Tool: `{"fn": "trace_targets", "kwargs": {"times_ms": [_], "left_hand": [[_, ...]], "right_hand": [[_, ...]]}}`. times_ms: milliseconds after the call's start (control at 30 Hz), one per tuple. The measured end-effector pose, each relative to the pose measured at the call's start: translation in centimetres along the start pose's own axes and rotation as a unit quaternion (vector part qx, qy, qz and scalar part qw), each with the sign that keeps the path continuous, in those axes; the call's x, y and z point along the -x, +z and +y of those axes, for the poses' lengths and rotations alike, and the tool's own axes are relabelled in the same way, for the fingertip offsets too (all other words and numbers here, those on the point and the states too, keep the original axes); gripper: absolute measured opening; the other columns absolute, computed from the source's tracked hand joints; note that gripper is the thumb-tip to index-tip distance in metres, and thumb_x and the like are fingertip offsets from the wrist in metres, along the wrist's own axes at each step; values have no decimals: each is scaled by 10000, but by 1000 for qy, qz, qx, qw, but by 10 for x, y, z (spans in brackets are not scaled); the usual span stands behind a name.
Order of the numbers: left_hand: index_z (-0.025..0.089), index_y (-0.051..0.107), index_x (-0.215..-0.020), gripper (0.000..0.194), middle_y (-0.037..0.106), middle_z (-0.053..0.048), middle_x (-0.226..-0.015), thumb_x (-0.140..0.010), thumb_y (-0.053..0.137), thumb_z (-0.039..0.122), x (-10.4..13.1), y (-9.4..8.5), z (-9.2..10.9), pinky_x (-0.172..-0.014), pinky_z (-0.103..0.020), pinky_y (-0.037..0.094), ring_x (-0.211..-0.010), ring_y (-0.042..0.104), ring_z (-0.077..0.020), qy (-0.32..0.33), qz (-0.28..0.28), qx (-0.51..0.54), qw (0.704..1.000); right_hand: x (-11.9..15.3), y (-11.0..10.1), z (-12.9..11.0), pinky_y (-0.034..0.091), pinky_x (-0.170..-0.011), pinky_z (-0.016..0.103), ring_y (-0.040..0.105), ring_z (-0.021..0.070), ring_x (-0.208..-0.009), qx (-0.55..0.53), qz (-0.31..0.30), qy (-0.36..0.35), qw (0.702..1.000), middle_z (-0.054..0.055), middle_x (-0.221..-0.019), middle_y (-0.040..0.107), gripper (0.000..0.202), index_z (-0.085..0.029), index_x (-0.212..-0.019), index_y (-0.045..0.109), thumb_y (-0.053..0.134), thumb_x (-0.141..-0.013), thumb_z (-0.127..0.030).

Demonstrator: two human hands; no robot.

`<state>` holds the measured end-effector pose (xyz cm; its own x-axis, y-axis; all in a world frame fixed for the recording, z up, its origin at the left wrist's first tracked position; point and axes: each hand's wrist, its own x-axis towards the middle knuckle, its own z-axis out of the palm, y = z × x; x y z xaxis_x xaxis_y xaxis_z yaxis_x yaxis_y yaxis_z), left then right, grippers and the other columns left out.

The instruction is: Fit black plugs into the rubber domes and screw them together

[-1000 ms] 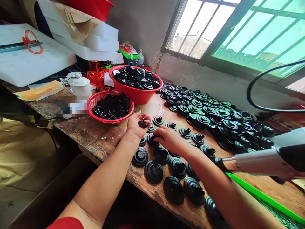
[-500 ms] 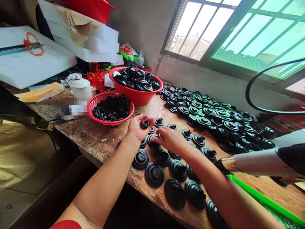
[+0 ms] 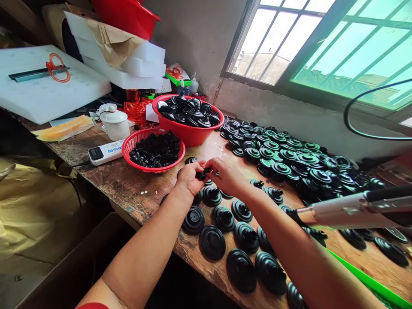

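My left hand (image 3: 188, 179) is closed around small black plastic fittings (image 3: 200, 175) above the tabletop. My right hand (image 3: 228, 175) meets it there, its fingertips pinched on a black fitting at the left fingers; its exact shape is partly hidden. Beneath and in front of both hands, round black stepped discs (image 3: 224, 218) stand in loose rows, several with a fitting upright at the centre. One nearer disc (image 3: 212, 242) shows a plain middle. Left of the hands, a red plastic basket (image 3: 128, 162) is full of similar small black fittings.
A red basin (image 3: 193, 136) heaped with black discs stands behind the basket. A large pile of discs (image 3: 283, 154) lies along the wall. A white lidded mug (image 3: 114, 124) and a white device (image 3: 107, 152) sit at left. A grey metal arm (image 3: 341, 208) and green tray (image 3: 357, 274) are at right.
My right hand has risen from the discs to my left hand, and their fingertips now meet at the black fittings. My left fingers have closed. The view has shifted slightly.
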<state>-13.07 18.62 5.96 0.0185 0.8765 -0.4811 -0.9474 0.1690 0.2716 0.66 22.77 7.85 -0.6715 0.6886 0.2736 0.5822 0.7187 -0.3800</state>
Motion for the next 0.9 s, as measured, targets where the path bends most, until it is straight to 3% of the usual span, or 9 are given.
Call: {"fn": "trace_targets", "kwargs": {"times_ms": [133, 267, 400, 567, 667, 767, 900], "left_hand": [[141, 542, -811, 207, 576, -30, -738, -712, 477, -29, -4, -1, 4, -603, -256, 555, -625, 590, -125, 62, 30, 30, 997], [152, 514, -799, 135, 538, -7, -738, -815, 485, 21, -3, 1, 8, -588, -202, 534, -596, 551, -86, 120, 29, 58, 991], [148, 537, -828, 253, 577, -25, -757, -756, 433, -70, 0, 3, 7, -663, -227, 565, -672, 622, -108, 161, 23, 50, 985], [159, 535, -835, 222, 608, -16, -727, -843, 472, -53, -1, 0, 3, -616, -180, 532, -677, 668, -110, 174, 18, 11, 984], [163, 538, -820, 146, 600, 0, -670, -910, 548, 49, -2, -3, 2, -441, -138, 381, -521, 597, -92, 165, 8, -21, 986], [158, 551, -795, 144, 589, 14, -637, -916, 617, 115, -3, -5, 1, -383, -143, 270, -417, 508, -70, 158, 7, -46, 986], [133, 571, -771, 163, 598, 10, -656, -926, 604, 97, -3, -3, -2, -449, -160, 384, -486, 579, -81, 164, 24, -51, 985]], "right_hand": [[-3, -2, 9, 501, -753, 306, 632, 184, -843, 9, 26, 52, 998, 77, -968, 675, 155, -163, -1034, 591, 586, -880, -177], [-2, 7, 17, 512, -798, 299, 662, 188, -876, 28, -46, 58, 997, 75, -974, 710, 217, -154, -1061, 653, 640, -847, -119], [-3, 16, 17, 493, -884, 328, 667, 228, -989, 72, -87, 62, 992, 116, -1066, 717, 202, -148, -1076, 691, 637, -882, -128], [-8, 18, 9, 469, -795, 330, 675, 253, -924, 129, -107, 85, 982, 150, -1022, 721, 182, -132, -1011, 691, 638, -939, -290], [-10, 17, 7, 446, -751, 313, 674, 242, -881, 148, -112, 85, 979, 136, -972, 728, 168, -143, -960, 687, 646, -936, -305], [-11, 12, 9, 443, -737, 311, 670, 240, -860, 147, -106, 76, 980, 116, -926, 731, 179, -153, -938, 691, 674, -915, -330], [-12, 0, 10, 479, -774, 323, 666, 227, -873, 129, -43, 88, 987, 97, -921, 723, 269, -150, -1092, 666, 579, -968, -373]]}}
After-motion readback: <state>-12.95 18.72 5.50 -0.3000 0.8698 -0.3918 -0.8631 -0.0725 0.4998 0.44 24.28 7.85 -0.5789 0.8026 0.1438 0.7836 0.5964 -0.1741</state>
